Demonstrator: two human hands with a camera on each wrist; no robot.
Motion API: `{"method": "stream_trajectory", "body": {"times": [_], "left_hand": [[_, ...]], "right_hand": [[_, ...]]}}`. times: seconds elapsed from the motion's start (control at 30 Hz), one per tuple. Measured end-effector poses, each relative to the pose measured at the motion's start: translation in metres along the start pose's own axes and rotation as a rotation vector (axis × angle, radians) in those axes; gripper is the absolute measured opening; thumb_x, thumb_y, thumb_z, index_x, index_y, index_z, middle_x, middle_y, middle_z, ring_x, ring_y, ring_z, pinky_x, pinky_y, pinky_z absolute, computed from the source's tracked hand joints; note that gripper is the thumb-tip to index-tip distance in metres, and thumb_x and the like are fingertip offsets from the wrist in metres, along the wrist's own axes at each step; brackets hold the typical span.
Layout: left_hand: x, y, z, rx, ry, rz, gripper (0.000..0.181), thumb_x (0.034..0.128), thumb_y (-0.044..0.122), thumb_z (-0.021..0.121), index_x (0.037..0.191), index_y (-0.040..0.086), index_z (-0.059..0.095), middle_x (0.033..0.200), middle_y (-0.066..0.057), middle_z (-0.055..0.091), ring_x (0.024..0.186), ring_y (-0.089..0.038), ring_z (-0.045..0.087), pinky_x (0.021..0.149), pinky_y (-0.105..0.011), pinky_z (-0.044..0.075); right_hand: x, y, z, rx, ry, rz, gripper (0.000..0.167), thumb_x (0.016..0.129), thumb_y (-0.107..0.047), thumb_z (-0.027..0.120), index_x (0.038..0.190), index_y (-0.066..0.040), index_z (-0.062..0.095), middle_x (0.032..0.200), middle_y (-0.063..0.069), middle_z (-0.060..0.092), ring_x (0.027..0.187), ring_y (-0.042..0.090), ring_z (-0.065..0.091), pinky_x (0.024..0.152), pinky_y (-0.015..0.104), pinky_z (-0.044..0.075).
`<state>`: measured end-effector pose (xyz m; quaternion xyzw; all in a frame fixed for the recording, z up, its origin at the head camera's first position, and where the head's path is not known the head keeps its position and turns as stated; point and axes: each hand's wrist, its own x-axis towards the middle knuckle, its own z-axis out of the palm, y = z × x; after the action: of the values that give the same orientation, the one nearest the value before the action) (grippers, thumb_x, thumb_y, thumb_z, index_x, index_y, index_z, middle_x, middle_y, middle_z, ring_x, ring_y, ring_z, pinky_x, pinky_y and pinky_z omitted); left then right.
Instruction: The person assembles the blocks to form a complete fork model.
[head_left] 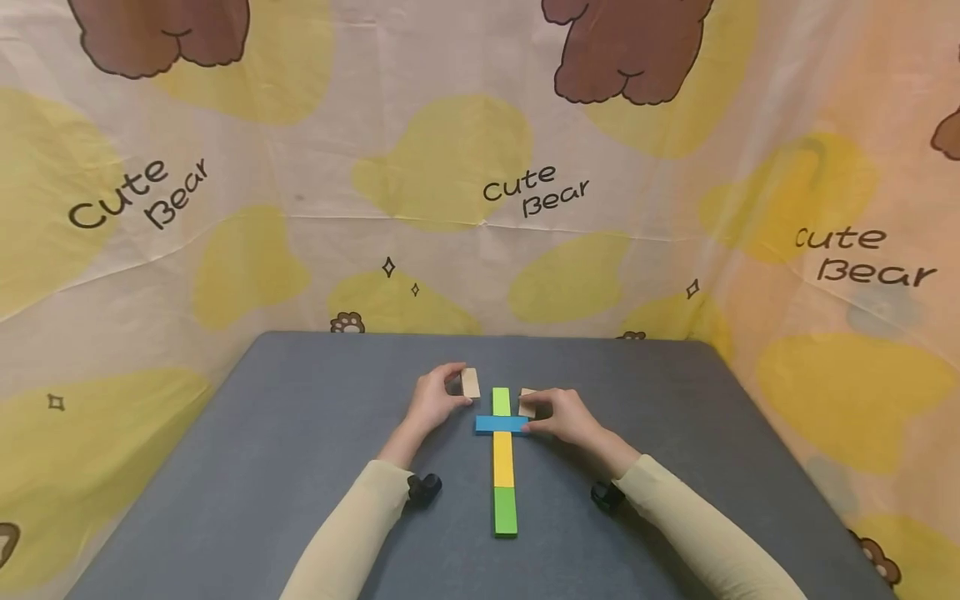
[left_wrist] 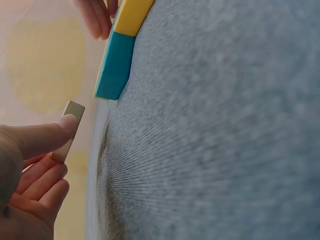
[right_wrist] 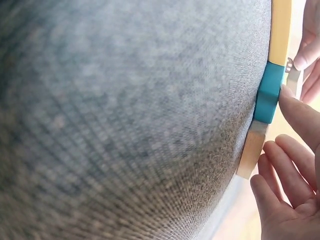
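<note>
My left hand (head_left: 433,398) pinches a plain wooden block (head_left: 470,383) between thumb and fingers, held up left of the row's far end. In the left wrist view, the thumb lies on this block (left_wrist: 70,127). My right hand (head_left: 567,417) has its fingertips on a second wooden block (head_left: 528,403); its thumb is at the blue block's right end. In the right wrist view this wooden block (right_wrist: 253,150) lies against the blue block (right_wrist: 269,92). The blue block (head_left: 495,424) crosses a row of a light green block (head_left: 501,402), a yellow block (head_left: 503,458) and a green block (head_left: 506,511).
The blocks lie on a grey-blue cloth-covered table (head_left: 300,467). A curtain with bear prints (head_left: 450,167) hangs behind the table and along its sides. Black wrist cameras (head_left: 424,490) sit on both sleeves.
</note>
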<state>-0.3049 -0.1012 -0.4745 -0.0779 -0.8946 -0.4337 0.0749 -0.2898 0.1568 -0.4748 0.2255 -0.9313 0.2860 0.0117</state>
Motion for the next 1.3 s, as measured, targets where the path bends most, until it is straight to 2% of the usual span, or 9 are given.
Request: {"method": "stream_trajectory", "body": {"times": [0.13, 0.77, 1.3], "left_hand": [[-0.003, 0.001, 0.002, 0.000, -0.010, 0.019, 0.062, 0.0714, 0.006, 0.083, 0.129, 0.007, 0.060, 0.132, -0.014, 0.063, 0.123, -0.030, 0.060, 0.101, -0.044, 0.049], [-0.011, -0.003, 0.008, 0.035, -0.095, -0.006, 0.061, 0.0718, 0.006, 0.082, 0.129, 0.008, 0.060, 0.131, -0.012, 0.064, 0.120, -0.030, 0.062, 0.100, -0.043, 0.051], [-0.012, -0.005, 0.008, 0.057, -0.125, 0.004, 0.061, 0.0712, 0.009, 0.084, 0.128, 0.008, 0.061, 0.129, -0.011, 0.066, 0.121, -0.028, 0.062, 0.102, -0.042, 0.049]], "right_hand": [[0.001, 0.001, 0.000, 0.003, 0.003, 0.004, 0.053, 0.072, -0.032, 0.084, 0.119, -0.014, 0.070, 0.120, 0.003, 0.071, 0.117, 0.022, 0.064, 0.102, 0.046, 0.049], [0.001, 0.003, 0.002, -0.007, -0.004, 0.001, 0.052, 0.073, -0.032, 0.084, 0.120, -0.014, 0.069, 0.122, 0.003, 0.071, 0.117, 0.022, 0.064, 0.102, 0.046, 0.049], [-0.001, -0.001, 0.000, 0.008, -0.001, -0.008, 0.052, 0.073, -0.031, 0.084, 0.119, -0.013, 0.069, 0.120, 0.004, 0.071, 0.115, 0.022, 0.065, 0.100, 0.046, 0.050]]}}
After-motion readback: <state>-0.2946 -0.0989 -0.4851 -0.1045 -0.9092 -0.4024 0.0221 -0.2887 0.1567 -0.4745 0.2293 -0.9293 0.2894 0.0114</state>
